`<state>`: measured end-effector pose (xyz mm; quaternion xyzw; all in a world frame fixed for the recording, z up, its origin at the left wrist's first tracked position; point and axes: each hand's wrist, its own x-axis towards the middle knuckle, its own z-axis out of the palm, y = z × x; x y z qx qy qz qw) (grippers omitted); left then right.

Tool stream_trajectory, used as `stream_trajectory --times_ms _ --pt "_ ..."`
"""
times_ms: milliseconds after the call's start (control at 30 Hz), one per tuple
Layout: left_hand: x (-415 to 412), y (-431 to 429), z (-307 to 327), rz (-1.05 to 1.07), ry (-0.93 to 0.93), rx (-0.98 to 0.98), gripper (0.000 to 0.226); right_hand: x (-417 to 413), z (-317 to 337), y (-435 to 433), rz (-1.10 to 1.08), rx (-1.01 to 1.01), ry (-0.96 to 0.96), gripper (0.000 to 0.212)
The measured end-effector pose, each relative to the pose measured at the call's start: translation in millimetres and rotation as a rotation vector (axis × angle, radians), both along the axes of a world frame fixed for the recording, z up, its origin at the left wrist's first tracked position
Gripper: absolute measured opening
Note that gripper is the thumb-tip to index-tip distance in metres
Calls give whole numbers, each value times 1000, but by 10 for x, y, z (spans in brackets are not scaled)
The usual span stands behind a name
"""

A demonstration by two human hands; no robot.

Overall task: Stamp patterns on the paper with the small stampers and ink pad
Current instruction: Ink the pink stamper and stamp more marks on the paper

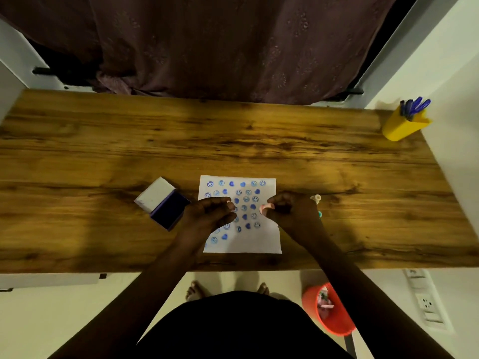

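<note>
A white paper (pixel 267 239) lies on the wooden desk, covered with several blue smiley and heart prints. An open ink pad (pixel 168 209) with a dark blue pad and raised white lid sits just left of it. My right hand (pixel 290 213) hovers over the paper's right side and pinches a small pink stamper (pixel 263 209) at its fingertips. My left hand (pixel 210 215) is over the paper's left side with fingers curled; whether it holds anything I cannot tell. Two more small stampers, cream (pixel 316 198) and teal (pixel 320 214), lie right of the paper, partly hidden by my right hand.
A yellow holder (pixel 400 126) with blue pens stands at the desk's far right corner. A dark curtain (pixel 220 47) hangs behind the desk. On the floor at the right is an orange bin (pixel 334 320). A white wall borders the desk on the right.
</note>
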<state>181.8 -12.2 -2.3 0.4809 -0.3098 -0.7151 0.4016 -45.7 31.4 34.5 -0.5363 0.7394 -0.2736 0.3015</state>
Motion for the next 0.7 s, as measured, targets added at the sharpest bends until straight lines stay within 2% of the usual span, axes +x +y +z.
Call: stream_trajectory --times_ms 167,267,400,533,700 --pt "-136 29 88 -48 4 -22 30 -27 172 32 -138 46 -481 31" --pt "-215 42 123 -93 -15 -42 26 -34 228 81 -133 40 -644 27" --pt "-316 54 188 -160 -38 -52 19 -47 267 113 -116 2 -681 26" --pt "-408 39 214 -219 -79 -55 36 -90 275 117 -103 -14 -648 26" --pt "-508 27 228 -267 -99 -80 32 -132 270 125 -93 -21 -595 26"
